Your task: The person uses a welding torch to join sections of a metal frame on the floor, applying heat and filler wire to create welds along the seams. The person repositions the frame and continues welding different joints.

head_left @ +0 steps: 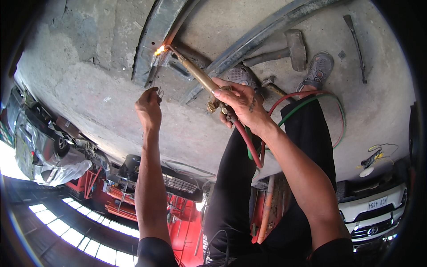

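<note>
My right hand (244, 104) is wrapped round a brass gas welding torch (200, 75), near its valve knobs. At the bent tip a bright orange-yellow flame (161, 50) burns against a grey metal beam (153, 35), close to its near end. Lower left of the flame, my left hand (149, 108) is closed in a pinch on a thin wire (161, 93). One end of the wire rises toward the beam; a small loop of it shows beside my fingers. From the torch's rear run a red hose (243, 133) and a green hose (284, 116).
A second curved metal beam (249, 42) lies to the right. Beyond it are a sledgehammer (294, 51) and a long flat-tipped bar (356, 49) on the concrete. A shoe (321, 69) is close to the hose loop. Vehicles stand at the left and lower right.
</note>
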`<state>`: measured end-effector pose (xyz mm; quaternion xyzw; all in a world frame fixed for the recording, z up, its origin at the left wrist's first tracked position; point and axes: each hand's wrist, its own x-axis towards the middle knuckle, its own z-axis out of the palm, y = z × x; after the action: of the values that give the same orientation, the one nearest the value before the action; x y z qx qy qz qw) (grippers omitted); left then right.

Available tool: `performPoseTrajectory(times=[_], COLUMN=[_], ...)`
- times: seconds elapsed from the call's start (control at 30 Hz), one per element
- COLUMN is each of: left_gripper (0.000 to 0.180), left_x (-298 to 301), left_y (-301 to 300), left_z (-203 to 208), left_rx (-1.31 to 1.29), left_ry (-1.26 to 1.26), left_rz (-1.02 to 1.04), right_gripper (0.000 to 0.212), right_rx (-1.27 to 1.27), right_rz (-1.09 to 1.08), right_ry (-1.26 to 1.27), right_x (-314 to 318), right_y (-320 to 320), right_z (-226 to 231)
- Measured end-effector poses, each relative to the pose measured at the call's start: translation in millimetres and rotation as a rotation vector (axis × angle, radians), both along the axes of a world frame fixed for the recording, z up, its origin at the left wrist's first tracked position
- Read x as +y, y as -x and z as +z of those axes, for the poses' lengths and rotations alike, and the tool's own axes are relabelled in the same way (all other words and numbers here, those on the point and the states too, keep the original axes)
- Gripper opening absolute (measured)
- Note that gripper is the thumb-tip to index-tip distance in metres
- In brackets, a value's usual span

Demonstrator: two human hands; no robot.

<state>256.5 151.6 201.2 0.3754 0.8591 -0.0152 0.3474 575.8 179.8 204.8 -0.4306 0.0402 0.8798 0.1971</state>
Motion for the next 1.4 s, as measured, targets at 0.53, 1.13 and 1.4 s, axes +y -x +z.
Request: performPoseTrajectory(times=[0.53,1.13,1.4], left_gripper=[0.023,0.023,0.024], left_x=[2.5,0.2,4.1], left_y=[-0.2,4.3,0.7], left_z=[0.1,-3.8,-4.0], left_rx=[0.005,0.003,0.005], left_ry=[-0.002,-0.002,0.006], left_rz=[0.003,-0.018,0.037], right_gripper=[0.058,0.058,0.061], right_rx=[-0.011,-0.004,-0.009], right_rz=[0.030,0.022,0.025], right_ry=[-0.011,-0.009,-0.011], right_x=[1.6,0.5,1.7], right_y=[-1.5,-1.0,-0.9], right_z=[1.3,0.4,1.9])
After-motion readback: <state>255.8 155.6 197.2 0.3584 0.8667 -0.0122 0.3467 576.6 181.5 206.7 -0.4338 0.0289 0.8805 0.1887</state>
